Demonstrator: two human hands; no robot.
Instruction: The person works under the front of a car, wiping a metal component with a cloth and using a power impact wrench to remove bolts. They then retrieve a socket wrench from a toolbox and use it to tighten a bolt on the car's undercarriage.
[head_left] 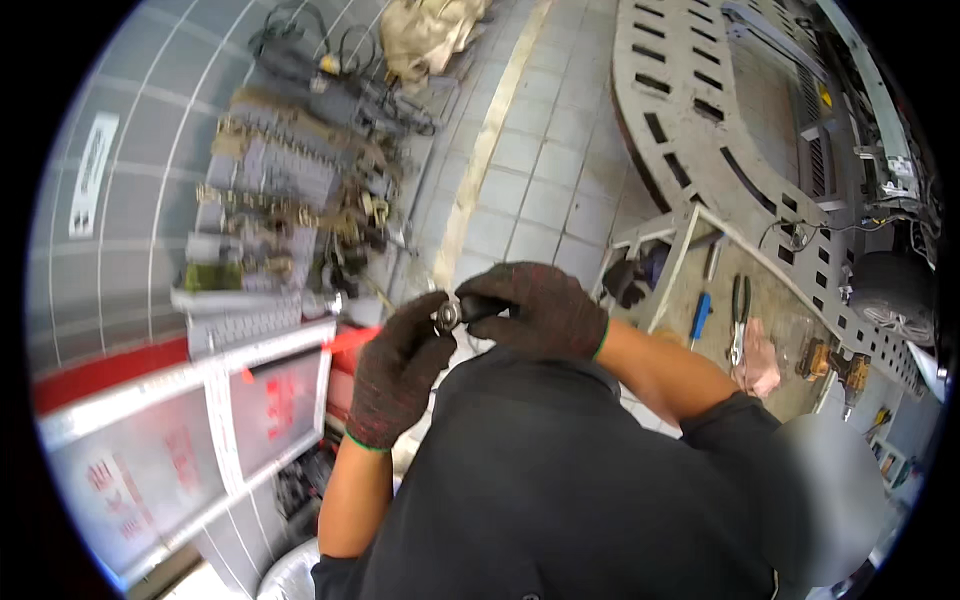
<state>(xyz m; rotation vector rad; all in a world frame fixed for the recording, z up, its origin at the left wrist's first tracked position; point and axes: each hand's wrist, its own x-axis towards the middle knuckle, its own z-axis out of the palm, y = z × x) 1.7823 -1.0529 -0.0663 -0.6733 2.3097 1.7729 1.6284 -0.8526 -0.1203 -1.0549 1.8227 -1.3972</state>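
Observation:
A ratchet wrench point(449, 317) with a round metal head and a black handle is held in front of my chest. My right hand point(545, 308), in a dark knitted glove with a green cuff edge, wraps around its handle. On the other side, the gloved fingers of my left hand point(395, 378) pinch the round head between thumb and forefinger. Whether a socket sits on the head is hidden by the fingers.
A tool cart point(800, 385) at right bears a blue-handled screwdriver point(701, 315), pliers point(739, 320), a pink cloth point(758, 362) and cordless drills point(838, 366). Beyond stands a slotted metal platform point(700, 110). Clamps and chains point(300, 215) hang at left above a red-and-white cabinet point(200, 375).

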